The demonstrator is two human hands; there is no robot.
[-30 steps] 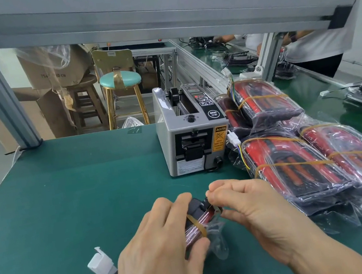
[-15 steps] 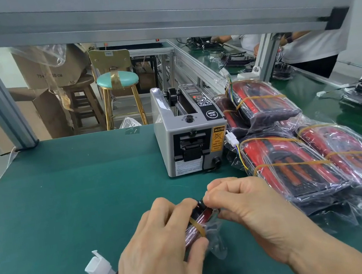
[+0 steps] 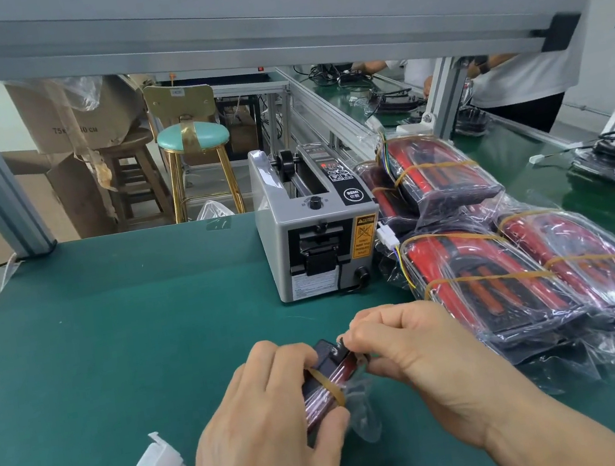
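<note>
Hardly anything has shifted: both grips stay closed on the red bagged pack (image 3: 329, 373), which lies near the desk's (image 3: 114, 341) front edge, about midway along. The left grip (image 3: 269, 418) wraps its body beside the rubber band (image 3: 329, 387); the right grip (image 3: 406, 345) pinches the black far end. This is likely banding: hold the pack steady, stretch the band evenly, and keep it from snagging the loose plastic.

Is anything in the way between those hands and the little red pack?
Nothing visible does. The left hand grips the red pack, banded and in clear plastic, and the right hand pinches its far end.
</note>
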